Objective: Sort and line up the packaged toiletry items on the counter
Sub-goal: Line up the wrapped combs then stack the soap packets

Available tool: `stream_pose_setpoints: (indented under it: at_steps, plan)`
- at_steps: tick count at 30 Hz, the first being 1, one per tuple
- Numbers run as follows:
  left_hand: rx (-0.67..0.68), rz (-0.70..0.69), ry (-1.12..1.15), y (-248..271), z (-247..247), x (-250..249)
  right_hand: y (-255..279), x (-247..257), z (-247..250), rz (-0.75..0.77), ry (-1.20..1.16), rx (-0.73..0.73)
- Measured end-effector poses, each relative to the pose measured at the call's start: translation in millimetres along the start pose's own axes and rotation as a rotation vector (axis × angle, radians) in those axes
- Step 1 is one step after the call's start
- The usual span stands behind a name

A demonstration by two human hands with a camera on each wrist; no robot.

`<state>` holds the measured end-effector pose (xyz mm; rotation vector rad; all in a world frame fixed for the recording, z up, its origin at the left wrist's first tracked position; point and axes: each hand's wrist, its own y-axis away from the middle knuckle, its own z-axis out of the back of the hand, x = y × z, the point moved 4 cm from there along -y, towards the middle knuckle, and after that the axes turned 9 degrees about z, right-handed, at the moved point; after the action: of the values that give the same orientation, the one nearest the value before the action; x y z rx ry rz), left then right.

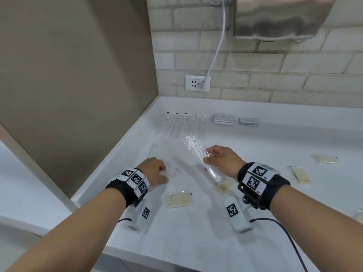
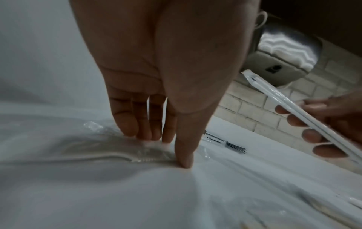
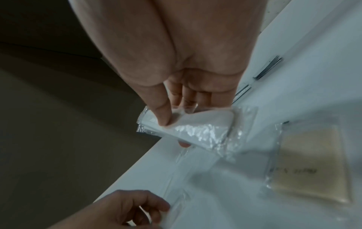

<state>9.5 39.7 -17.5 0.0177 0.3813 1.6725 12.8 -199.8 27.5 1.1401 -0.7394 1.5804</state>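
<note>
The person's right hand (image 1: 223,160) is raised above the white counter (image 1: 255,193), thumb and fingers pinching a long comb sealed in a clear wrapper (image 1: 202,157); the packet slants up and away from the hand toward the back wall, free of the surface. The left hand (image 1: 155,170) is down at the counter near its left edge, fingertips (image 2: 127,128) and thumb pressed onto another clear packet (image 2: 117,155) that lies flat there, a pale comb inside it; the fingers look nearly straight, pushing on it more than closing round it. At the back a row of wrapped toothbrushes (image 1: 182,123) lies side by side, pointing at the wall, and to their right sit two small stacks of flat sachets (image 1: 224,119), just apart from each other. Cream-coloured square packets are scattered nearer: one (image 1: 177,199) between the two wrists, one partly under the lifted comb's lower end (image 1: 223,187), and two more off to the right (image 1: 301,174). A white cable is plugged into the wall socket (image 1: 197,83) above the counter.
</note>
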Motion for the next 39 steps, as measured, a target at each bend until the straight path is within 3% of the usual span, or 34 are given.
stream_pose_setpoints:
  at_steps: [6,9,12,14,18,20,27,31,33,36,39]
  plan:
    - [-0.016,0.029,0.164,0.5,-3.5,2.8,2.0,7.7,-18.9,0.044,0.029,0.004]
    - [-0.151,0.044,0.360,-0.7,11.9,4.2,4.1,9.7,-22.1,0.054,0.018,0.001]
    - [-0.338,0.170,0.616,-9.3,28.2,14.0,7.3,7.2,-20.1,0.043,-0.021,-0.012]
    - [-0.373,0.264,0.613,-17.3,31.0,21.2,11.8,6.2,-15.3,0.036,-0.009,-0.031]
    - [-0.127,0.422,0.288,-26.4,14.8,29.2,21.7,0.4,-6.6,0.024,0.018,-0.060]
    - [-0.078,0.439,0.149,-26.1,8.7,26.1,26.5,-5.4,-4.1,-0.003,0.014,-0.067]
    - [-0.013,0.358,0.197,-26.0,10.6,6.4,42.1,-23.3,5.0,-0.065,0.018,-0.114]
    - [0.114,0.315,0.197,-17.3,5.9,-8.8,49.1,-27.5,6.6,-0.074,0.007,-0.135]
    - [0.100,0.293,0.221,-14.7,3.0,-18.5,51.2,-29.2,5.6,-0.083,-0.026,-0.151]
    - [0.034,0.192,0.568,-8.7,3.8,-45.3,53.2,-29.4,5.8,-0.081,-0.070,-0.209]
    - [0.169,0.045,1.109,3.8,7.3,-85.6,55.0,-24.2,13.3,-0.048,-0.122,-0.306]
